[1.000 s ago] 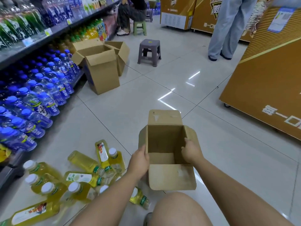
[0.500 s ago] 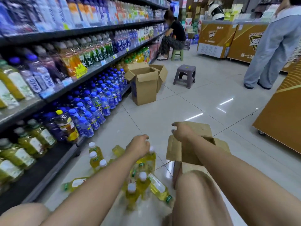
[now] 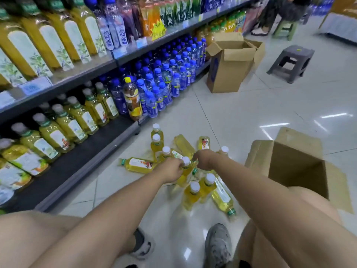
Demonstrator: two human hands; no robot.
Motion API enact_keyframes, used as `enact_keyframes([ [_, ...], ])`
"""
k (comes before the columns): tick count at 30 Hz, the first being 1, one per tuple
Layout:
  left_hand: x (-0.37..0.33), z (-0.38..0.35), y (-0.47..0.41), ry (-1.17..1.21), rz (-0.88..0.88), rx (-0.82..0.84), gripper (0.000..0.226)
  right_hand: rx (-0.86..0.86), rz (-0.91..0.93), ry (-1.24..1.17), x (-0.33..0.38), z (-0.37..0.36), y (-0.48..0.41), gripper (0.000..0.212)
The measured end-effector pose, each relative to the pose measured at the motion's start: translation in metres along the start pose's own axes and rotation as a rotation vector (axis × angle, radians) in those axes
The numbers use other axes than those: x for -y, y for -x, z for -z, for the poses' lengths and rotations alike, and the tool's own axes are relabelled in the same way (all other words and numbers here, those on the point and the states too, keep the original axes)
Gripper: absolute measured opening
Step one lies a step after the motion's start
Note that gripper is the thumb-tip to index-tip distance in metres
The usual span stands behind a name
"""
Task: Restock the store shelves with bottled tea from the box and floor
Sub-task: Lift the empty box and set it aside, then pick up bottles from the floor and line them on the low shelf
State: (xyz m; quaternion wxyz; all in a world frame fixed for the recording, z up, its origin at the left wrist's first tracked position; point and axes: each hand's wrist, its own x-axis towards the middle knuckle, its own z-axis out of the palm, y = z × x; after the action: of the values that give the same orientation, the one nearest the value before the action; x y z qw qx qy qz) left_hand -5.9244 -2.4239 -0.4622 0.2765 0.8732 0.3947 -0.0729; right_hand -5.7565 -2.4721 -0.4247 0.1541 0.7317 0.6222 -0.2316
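While I crouched with my grey shoes (image 3: pixel 218 246) planted on the tiled floor (image 3: pixel 251 105), both arms were out over the pile! My left hand (image 3: pixel 171 170) had its fingers wrapped round the neck of one upright bottle (image 3: pixel 186 161), just under the white cap. My right hand (image 3: pixel 203 159) hovered just beside it, fingers curled down into the heap, but whether it actually held anything, I couldn't tell.

Around them lay the loose tea bottles (image 3: pixel 193 194), a dozen or so, some standing, some flat on their sides, touching and overlapping. Just to my right sat the box (image 3: pixel 297 165), flaps open, and what showed of its inside looked empty. So I judged the unloading done and the shelving barely begun!

To my left, the bottom shelf (image 3: pixel 81 157) carried rows of the same yellow tea toward the back, with a bare dark strip along its front. That looked like room for the lot, and everything on the floor was yet to go up.

Farther along came the blue-capped bottles (image 3: pixel 164 82), then another open carton (image 3: pixel 226 74) and a grey stool (image 3: pixel 289 62) on glossy pale tiles that caught the ceiling lights. At the far end, someone sat on a green stool (image 3: pixel 284 29).
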Motion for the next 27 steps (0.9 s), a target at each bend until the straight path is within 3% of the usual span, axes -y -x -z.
enact_keyframes([
  [7,-0.013,-0.074,-0.006,-0.025,-0.072,0.19,0.049,0.142,-0.045,0.059,-0.027,-0.072,-0.012,0.046],
  [14,-0.022,-0.117,-0.022,-0.068,0.049,0.081,0.048,0.035,-0.08,-0.036,-0.047,-0.11,-0.032,0.04],
  [19,-0.024,-0.131,-0.033,0.05,0.117,0.039,0.052,0.014,-0.103,-0.119,-0.053,-0.117,-0.041,0.039],
  [27,0.012,-0.085,-0.005,0.168,0.262,0.013,0.046,0.017,-0.081,-0.09,-0.031,-0.072,-0.01,0.033],
])
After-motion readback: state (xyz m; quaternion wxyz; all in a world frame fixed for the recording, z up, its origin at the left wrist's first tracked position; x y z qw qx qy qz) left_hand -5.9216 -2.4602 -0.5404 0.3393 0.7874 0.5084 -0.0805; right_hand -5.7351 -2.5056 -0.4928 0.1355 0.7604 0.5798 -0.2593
